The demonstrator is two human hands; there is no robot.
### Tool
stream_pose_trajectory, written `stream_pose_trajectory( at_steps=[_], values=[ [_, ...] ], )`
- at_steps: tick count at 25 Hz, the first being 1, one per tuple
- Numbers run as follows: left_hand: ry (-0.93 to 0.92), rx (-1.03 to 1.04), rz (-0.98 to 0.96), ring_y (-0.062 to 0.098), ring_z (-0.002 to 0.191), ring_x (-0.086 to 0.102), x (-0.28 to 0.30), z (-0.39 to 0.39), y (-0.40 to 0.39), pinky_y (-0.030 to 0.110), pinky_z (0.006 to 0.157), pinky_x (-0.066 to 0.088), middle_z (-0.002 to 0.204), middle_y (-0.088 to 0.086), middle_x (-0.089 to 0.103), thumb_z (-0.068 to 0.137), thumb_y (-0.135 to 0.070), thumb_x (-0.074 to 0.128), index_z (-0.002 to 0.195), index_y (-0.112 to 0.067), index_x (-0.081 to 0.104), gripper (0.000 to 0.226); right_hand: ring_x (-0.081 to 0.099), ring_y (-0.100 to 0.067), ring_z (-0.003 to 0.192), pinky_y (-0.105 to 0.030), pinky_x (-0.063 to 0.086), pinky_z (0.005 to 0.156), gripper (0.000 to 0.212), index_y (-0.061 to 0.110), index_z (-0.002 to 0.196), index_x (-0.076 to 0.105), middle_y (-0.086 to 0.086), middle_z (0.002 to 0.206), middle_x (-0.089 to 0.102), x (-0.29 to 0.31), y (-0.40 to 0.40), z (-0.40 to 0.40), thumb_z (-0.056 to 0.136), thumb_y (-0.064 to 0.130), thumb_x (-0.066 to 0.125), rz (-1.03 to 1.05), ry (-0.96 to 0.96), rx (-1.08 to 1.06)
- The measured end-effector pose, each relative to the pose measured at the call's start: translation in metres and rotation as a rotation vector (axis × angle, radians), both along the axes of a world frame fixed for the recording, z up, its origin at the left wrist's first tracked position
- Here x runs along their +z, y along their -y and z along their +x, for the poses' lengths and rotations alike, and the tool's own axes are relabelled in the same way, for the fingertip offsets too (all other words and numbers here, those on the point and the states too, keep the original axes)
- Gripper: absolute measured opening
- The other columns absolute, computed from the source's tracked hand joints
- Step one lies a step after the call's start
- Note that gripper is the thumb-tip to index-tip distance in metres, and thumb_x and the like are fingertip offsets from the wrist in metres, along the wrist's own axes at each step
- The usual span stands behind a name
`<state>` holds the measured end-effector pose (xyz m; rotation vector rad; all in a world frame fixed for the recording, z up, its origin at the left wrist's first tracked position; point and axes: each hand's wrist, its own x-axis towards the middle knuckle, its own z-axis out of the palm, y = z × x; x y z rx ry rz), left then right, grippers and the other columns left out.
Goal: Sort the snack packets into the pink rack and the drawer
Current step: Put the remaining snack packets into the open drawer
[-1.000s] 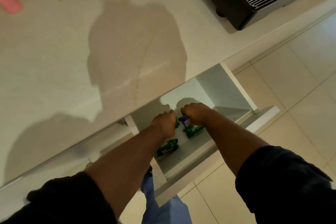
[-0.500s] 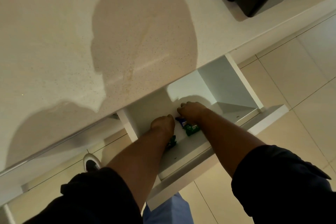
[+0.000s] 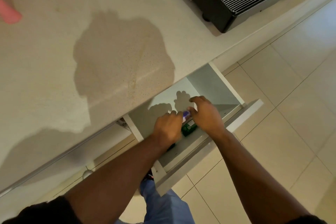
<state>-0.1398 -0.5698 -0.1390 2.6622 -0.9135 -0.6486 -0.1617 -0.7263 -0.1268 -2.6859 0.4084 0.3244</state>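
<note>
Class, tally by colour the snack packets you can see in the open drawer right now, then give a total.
Green snack packet: 1
Purple snack packet: 1
Total visible: 2
The left hand and right hand may hide more in the drawer.

White open drawer (image 3: pixel 214 85), green packet (image 3: pixel 189 129) and purple packet (image 3: pixel 186 115) on its floor

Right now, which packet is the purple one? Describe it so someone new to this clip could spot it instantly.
Find the open white drawer under the pale countertop. Both hands reach into it, and the purple packet shows between the left hand and the right hand. Just nearer the drawer front lies a green packet; the purple one is the only packet of that colour in view.
</note>
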Motion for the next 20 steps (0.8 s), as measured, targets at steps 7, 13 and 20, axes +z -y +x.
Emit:
stream_pose_trajectory(
  at_steps=[7, 13, 20],
  values=[
    [0.25, 0.109, -0.517, 0.008, 0.091, 0.059, 0.072, 0.015, -0.101, 0.019, 0.076, 0.047, 0.106, -0.005, 0.062, 0.092, -0.019, 0.061, 0.109, -0.019, 0.062, 0.017, 0.037, -0.024, 0.138, -0.038, 0.036, 0.112, 0.043, 0.009, 0.136, 0.053, -0.011, 0.147, 0.042, 0.03, -0.051, -0.097, 0.095, 0.016, 0.063, 0.014, 0.525, -0.56],
    [0.377, 0.286, -0.438, 0.017, 0.106, 0.053, 0.062, 0.047, -0.204, 0.034, 0.089, 0.048, 0.117, 0.0, 0.058, 0.088, -0.014, 0.061, 0.113, -0.015, 0.061, 0.024, 0.04, -0.026, 0.137, -0.037, 0.036, 0.113, 0.063, 0.01, 0.149, 0.036, -0.01, 0.15, 0.035, 0.03, -0.117, -0.109, 0.094, 0.016, 0.066, 0.337, 0.487, -1.12],
    [0.439, 0.221, -0.412, 0.02, 0.115, 0.051, 0.041, 0.059, -0.232, 0.035, 0.092, 0.044, 0.128, 0.0, 0.052, 0.09, -0.021, 0.063, 0.118, -0.016, 0.056, 0.029, 0.036, -0.031, 0.143, -0.045, 0.037, 0.112, 0.087, 0.004, 0.155, 0.017, -0.009, 0.163, 0.019, 0.035, -0.138, -0.08, 0.092, 0.038, 0.067, 0.336, 0.357, -1.101]
  ],
)
